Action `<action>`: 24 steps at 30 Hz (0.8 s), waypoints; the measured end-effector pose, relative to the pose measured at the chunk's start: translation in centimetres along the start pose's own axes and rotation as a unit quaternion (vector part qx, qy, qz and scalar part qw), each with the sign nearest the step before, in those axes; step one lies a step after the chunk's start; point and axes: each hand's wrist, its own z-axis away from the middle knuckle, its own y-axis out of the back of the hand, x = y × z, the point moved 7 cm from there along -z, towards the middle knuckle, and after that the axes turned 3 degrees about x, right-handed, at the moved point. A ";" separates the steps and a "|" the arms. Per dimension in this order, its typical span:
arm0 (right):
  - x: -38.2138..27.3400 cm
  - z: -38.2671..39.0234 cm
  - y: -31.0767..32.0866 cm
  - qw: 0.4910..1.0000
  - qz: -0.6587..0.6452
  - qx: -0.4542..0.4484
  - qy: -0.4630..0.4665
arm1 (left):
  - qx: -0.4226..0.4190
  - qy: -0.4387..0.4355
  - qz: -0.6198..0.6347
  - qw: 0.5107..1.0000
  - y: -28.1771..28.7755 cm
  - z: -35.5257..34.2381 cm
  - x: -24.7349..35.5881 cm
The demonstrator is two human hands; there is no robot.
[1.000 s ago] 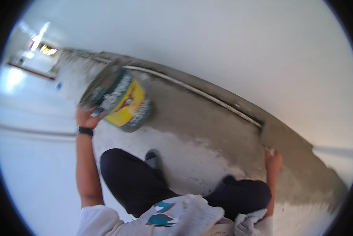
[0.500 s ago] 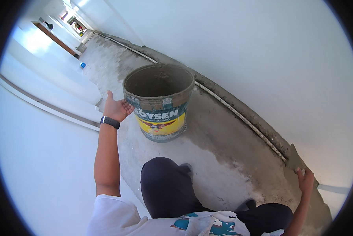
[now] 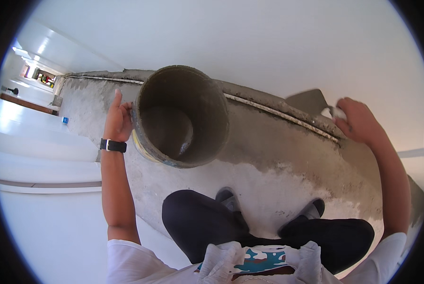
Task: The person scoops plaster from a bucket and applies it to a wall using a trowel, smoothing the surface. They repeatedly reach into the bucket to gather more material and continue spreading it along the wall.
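We are gripping the grey, mortar-caked round plastic bucket [image 3: 181, 116] mid-frame with our left hand [image 3: 118, 120], our right hand [image 3: 358, 120] clasping a grey metal trowel [image 3: 311, 102] upper right; plastering half done.

Grey, cement-crusted bucket [image 3: 179, 116] with a yellow and blue band at its rim; grey trowel [image 3: 310, 101]; black wristwatch [image 3: 113, 145]; black trousers [image 3: 268, 232]; white shirt [image 3: 131, 262] with teal print.

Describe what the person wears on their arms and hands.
Both hands are bare, no gloves. The left hand has a black wristwatch strapped at the wrist. The right hand wears nothing. Short white sleeves end above the elbows.
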 end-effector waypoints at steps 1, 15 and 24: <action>-1.3 -1.1 0.0 1.000 -0.005 -0.009 0.002 | -0.015 0.004 -0.016 1.000 -0.8 0.0 0.2; -21.1 -15.3 -14.7 0.946 -0.272 -0.171 0.050 | -0.044 0.017 -0.140 0.989 -10.4 -0.4 -3.0; -27.0 -23.1 -25.6 0.854 -0.459 -0.207 -0.132 | -0.040 0.035 -0.089 0.995 -9.8 0.0 -3.6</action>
